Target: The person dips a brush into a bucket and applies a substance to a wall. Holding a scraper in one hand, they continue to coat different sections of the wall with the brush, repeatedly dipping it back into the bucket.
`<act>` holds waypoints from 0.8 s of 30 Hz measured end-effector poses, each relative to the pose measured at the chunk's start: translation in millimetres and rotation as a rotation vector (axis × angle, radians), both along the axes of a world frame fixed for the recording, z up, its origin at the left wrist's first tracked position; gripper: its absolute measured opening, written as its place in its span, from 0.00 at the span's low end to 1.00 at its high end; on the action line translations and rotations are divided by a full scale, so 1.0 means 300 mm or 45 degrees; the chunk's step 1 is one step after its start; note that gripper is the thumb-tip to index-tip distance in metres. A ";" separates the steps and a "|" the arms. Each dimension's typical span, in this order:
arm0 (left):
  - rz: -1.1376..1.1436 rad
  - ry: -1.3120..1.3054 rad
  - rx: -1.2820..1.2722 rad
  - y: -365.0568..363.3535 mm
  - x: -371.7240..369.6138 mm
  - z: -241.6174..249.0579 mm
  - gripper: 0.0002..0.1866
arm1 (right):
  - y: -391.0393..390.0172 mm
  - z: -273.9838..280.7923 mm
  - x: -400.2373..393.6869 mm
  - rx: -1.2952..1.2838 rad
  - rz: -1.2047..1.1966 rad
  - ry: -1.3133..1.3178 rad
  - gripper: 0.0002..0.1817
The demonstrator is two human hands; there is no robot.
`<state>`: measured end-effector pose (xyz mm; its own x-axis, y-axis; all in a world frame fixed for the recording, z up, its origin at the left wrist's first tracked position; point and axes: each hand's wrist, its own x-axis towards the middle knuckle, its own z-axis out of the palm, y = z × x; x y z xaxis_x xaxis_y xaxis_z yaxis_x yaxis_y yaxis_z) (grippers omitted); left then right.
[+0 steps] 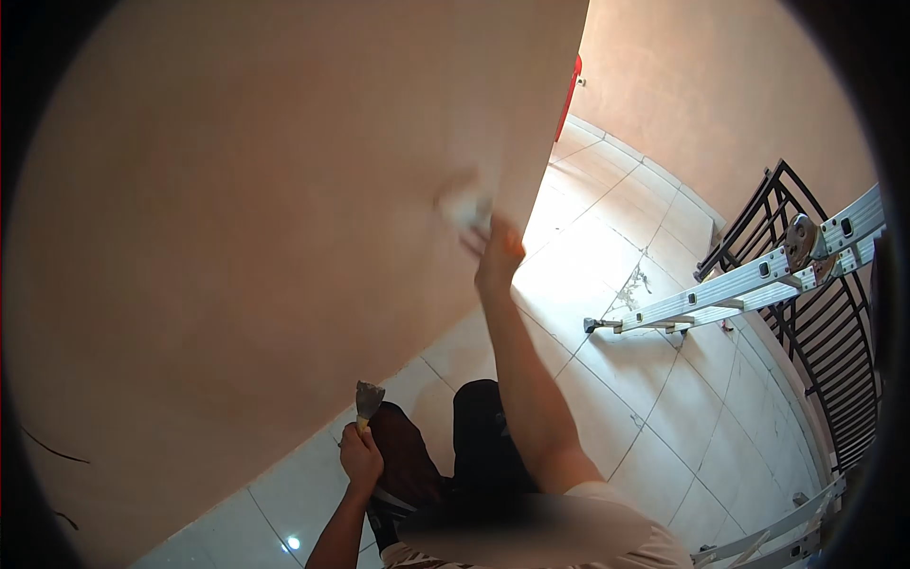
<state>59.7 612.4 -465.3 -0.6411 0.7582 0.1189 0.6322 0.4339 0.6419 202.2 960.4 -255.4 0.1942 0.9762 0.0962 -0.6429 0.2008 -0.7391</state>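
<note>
My left hand (pixel 361 457) is closed around the light handle of a putty knife (pixel 370 394), low beside my knee. Its grey blade points upward, close to the foot of the wall. My right hand (pixel 500 255) reaches up to the beige wall (pixel 256 228), near its right edge. In those fingers is a pale, whitish thing (pixel 464 207), smeared by motion, at or very near the wall surface. I cannot make out its kind, nor whether it touches the wall.
An aluminium ladder (pixel 730 296) stands at the right on the tiled floor (pixel 607 408). Behind it, a dark metal grille (pixel 823 379) leans by another wall. A red object (pixel 570 100) shows past the wall's edge. Wires (pixel 55 448) stick out at the lower left.
</note>
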 end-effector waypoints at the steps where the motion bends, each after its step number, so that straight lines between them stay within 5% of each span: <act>1: -0.005 0.004 0.014 0.002 -0.002 0.000 0.14 | -0.019 -0.137 0.009 -0.145 -0.008 -0.098 0.17; 5: -0.024 0.029 -0.007 -0.005 -0.006 0.003 0.14 | 0.009 -0.111 0.001 -0.207 0.020 -0.364 0.13; 9: 0.007 0.027 -0.008 -0.001 0.005 0.014 0.14 | 0.110 0.450 -0.025 0.492 -0.211 -0.469 0.09; 12: 0.013 0.010 -0.005 0.009 0.011 0.001 0.14 | 0.076 0.883 0.003 0.869 -0.084 0.014 0.13; 16: 0.007 0.022 0.052 0.010 0.006 -0.008 0.14 | 0.106 0.987 -0.016 0.846 0.054 0.295 0.16; 17: 0.013 0.023 0.048 0.014 0.005 -0.009 0.14 | 0.199 0.894 -0.012 1.029 0.140 0.248 0.18; 24: -0.018 0.028 0.059 -0.002 0.002 0.008 0.14 | -0.056 -0.118 -0.001 -0.064 0.062 0.026 0.17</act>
